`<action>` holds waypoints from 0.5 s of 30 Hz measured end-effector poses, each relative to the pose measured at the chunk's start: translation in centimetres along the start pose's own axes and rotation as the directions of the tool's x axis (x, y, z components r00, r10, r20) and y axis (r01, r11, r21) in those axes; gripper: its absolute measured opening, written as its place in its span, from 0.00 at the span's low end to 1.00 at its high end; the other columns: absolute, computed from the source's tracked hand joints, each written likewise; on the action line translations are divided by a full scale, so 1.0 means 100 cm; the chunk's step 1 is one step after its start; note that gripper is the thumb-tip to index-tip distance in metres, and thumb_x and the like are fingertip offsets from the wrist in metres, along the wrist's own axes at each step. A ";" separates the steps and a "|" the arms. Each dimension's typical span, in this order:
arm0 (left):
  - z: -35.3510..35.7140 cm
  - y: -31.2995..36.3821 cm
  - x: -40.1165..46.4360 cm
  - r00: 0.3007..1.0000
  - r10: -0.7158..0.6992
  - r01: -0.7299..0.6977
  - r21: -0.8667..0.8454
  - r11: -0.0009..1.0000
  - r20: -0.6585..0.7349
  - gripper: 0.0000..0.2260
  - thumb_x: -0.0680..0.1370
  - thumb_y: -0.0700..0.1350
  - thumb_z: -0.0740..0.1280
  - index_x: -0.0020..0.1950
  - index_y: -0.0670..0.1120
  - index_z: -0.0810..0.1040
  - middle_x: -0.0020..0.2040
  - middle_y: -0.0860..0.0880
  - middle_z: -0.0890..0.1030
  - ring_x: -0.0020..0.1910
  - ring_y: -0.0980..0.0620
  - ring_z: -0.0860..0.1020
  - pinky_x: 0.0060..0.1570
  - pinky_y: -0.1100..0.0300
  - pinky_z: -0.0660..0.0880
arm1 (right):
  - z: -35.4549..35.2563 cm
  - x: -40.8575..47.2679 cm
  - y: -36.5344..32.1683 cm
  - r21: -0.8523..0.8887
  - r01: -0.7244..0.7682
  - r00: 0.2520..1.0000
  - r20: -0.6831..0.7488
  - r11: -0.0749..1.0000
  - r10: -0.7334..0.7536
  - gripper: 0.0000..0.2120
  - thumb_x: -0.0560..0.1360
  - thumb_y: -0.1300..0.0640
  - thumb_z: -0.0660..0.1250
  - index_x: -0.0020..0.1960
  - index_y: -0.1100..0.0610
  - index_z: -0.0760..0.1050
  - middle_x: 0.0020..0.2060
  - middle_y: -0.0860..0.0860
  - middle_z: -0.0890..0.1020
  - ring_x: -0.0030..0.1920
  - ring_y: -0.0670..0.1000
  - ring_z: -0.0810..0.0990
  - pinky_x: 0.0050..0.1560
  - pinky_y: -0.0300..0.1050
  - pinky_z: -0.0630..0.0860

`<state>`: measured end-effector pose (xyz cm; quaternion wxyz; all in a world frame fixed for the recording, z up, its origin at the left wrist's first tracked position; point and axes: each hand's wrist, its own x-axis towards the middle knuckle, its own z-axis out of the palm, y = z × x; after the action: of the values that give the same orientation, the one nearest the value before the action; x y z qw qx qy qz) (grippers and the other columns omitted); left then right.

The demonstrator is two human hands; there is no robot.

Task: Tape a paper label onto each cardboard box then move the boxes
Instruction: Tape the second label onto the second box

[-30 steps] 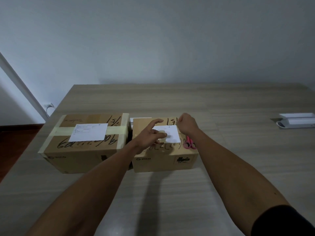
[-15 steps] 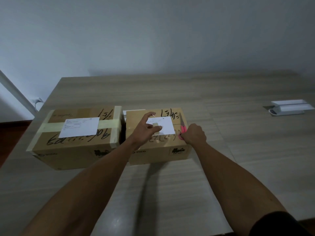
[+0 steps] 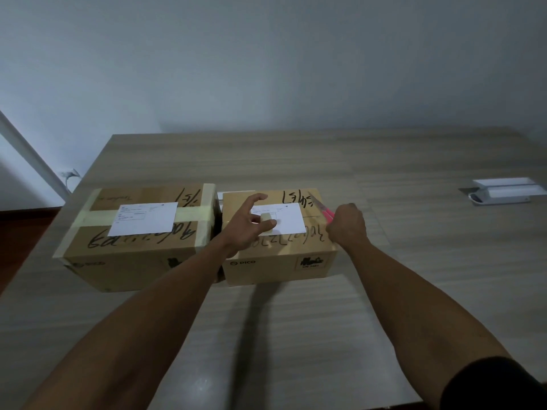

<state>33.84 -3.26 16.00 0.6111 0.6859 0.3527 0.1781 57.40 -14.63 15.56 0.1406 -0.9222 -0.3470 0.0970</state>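
Note:
Two cardboard boxes stand side by side on the wooden table. The left box [image 3: 133,250] carries a white paper label [image 3: 145,217] held down by beige tape bands. On the right box [image 3: 281,261] lies a loose white label [image 3: 287,220]. My left hand [image 3: 248,226] rests on that label with spread fingers, its thumb against a short beige piece of tape [image 3: 267,216]. At the box's right edge my right hand [image 3: 346,229] grips pink-handled scissors [image 3: 324,213], blades pointing up and left over the box top.
A white sheet [image 3: 236,193] peeks out behind the gap between the boxes. A white device [image 3: 503,192] sits at the table's far right. The table [image 3: 296,321] ends at the left beside a dark floor and a wall socket.
My right hand left the far side of the label, came to the box's right edge and now holds the pink scissors raised. My left hand stayed on the label.

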 end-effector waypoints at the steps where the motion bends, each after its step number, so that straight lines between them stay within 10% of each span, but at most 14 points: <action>1: -0.002 0.002 0.000 1.000 -0.001 0.001 0.009 1.000 -0.002 0.27 0.79 0.47 0.74 0.71 0.64 0.67 0.56 0.40 0.82 0.43 0.44 0.80 0.41 0.51 0.78 | -0.005 0.002 -0.003 0.034 0.003 0.999 0.034 0.999 -0.004 0.12 0.71 0.60 0.78 0.50 0.64 0.80 0.47 0.58 0.81 0.44 0.56 0.82 0.40 0.46 0.78; 8: -0.028 0.019 0.002 1.000 0.003 -0.001 0.053 0.999 -0.031 0.26 0.80 0.42 0.72 0.72 0.61 0.67 0.53 0.38 0.80 0.50 0.45 0.77 0.46 0.53 0.76 | -0.044 0.008 -0.031 0.201 0.076 0.892 0.425 0.977 -0.156 0.27 0.60 0.43 0.85 0.38 0.62 0.77 0.37 0.52 0.73 0.37 0.52 0.72 0.36 0.45 0.65; 15: -0.062 0.032 0.003 0.999 -0.006 0.011 0.099 0.995 -0.042 0.27 0.79 0.41 0.73 0.71 0.63 0.67 0.57 0.37 0.80 0.55 0.42 0.77 0.53 0.48 0.76 | -0.068 0.010 -0.053 0.281 0.133 0.722 0.630 0.951 -0.287 0.33 0.54 0.41 0.85 0.51 0.61 0.87 0.58 0.55 0.83 0.59 0.54 0.78 0.50 0.47 0.75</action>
<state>30.74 1.32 20.18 0.5695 0.7100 0.3767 0.1721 56.84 -11.45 23.59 0.1176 -0.7607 -0.4641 0.4384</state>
